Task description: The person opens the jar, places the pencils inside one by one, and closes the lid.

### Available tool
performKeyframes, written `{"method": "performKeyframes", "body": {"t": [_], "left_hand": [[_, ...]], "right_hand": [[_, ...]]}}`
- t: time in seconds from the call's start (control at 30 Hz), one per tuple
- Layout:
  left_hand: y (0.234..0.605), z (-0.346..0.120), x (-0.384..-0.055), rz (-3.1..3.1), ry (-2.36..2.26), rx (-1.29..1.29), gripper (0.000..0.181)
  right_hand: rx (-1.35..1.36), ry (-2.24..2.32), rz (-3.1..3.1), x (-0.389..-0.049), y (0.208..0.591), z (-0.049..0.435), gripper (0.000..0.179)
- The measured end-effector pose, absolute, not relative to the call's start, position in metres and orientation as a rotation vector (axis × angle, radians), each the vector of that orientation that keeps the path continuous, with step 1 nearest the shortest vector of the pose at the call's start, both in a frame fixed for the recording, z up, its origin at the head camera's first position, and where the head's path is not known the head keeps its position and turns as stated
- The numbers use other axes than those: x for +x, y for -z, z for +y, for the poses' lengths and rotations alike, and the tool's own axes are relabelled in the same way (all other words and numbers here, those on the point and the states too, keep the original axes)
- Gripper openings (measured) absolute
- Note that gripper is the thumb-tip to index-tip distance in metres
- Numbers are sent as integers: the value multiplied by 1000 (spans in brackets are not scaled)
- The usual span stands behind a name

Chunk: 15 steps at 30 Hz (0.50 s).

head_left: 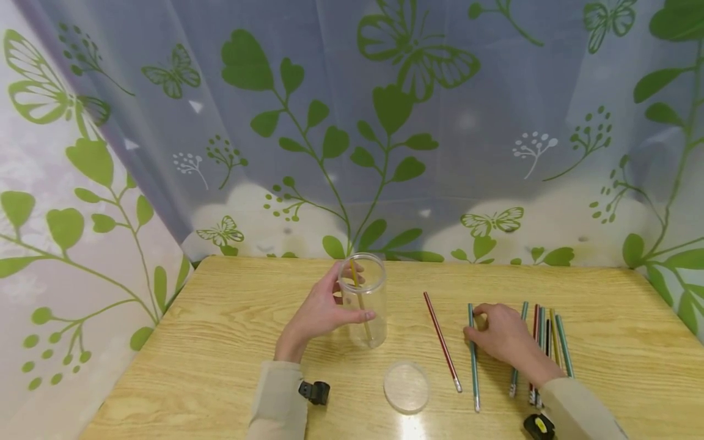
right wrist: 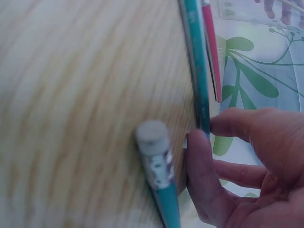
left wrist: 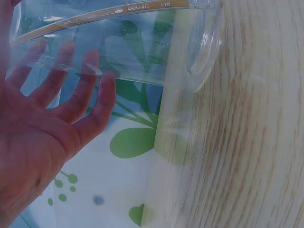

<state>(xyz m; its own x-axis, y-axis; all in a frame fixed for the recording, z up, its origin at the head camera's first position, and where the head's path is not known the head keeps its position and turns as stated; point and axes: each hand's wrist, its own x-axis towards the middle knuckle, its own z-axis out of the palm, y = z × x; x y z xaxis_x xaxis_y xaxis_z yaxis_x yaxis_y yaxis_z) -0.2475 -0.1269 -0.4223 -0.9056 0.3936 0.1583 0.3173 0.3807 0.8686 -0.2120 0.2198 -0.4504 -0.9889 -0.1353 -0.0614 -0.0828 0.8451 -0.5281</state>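
My left hand (head_left: pixel 321 308) holds a clear jar (head_left: pixel 378 327) that stands upright on the table, thumb on the near side and fingers around the back. Inside the jar leans a yellow pencil (left wrist: pixel 107 15), its HB marking legible in the left wrist view. On the right, my right hand (head_left: pixel 503 333) pinches a teal pencil (head_left: pixel 475 379) between thumb and finger near its far end; the pencil lies on the table. A dark red pencil (head_left: pixel 442 339) lies between that pencil and the jar.
A round clear lid (head_left: pixel 406 387) lies in front of the jar. Several more pencils (head_left: pixel 563 345), teal, red, black and yellow, lie at the right, partly under my right forearm. A patterned curtain (head_left: pixel 330 153) hangs behind the wooden table (head_left: pixel 220 342).
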Motion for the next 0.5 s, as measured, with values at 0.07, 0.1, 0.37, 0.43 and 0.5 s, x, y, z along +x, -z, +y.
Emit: {"method": "performKeyframes", "body": {"t": [0.07, 0.1, 0.37, 0.43, 0.5], "left_hand": [[422, -127, -248, 2550, -1577, 656, 84], [422, -127, -248, 2550, -1577, 656, 84], [421, -127, -247, 2554, -1576, 648, 84], [421, -127, -247, 2553, -1577, 644, 84], [421, -127, -247, 2553, -1577, 644, 84]], "right_hand": [[-133, 876, 2878, -211, 449, 220, 52], [-113, 900, 2856, -211, 449, 219, 52], [2, 1056, 2749, -209, 445, 221, 52], [30, 1099, 2731, -209, 445, 222, 52], [45, 1145, 2715, -208, 445, 222, 52]]}}
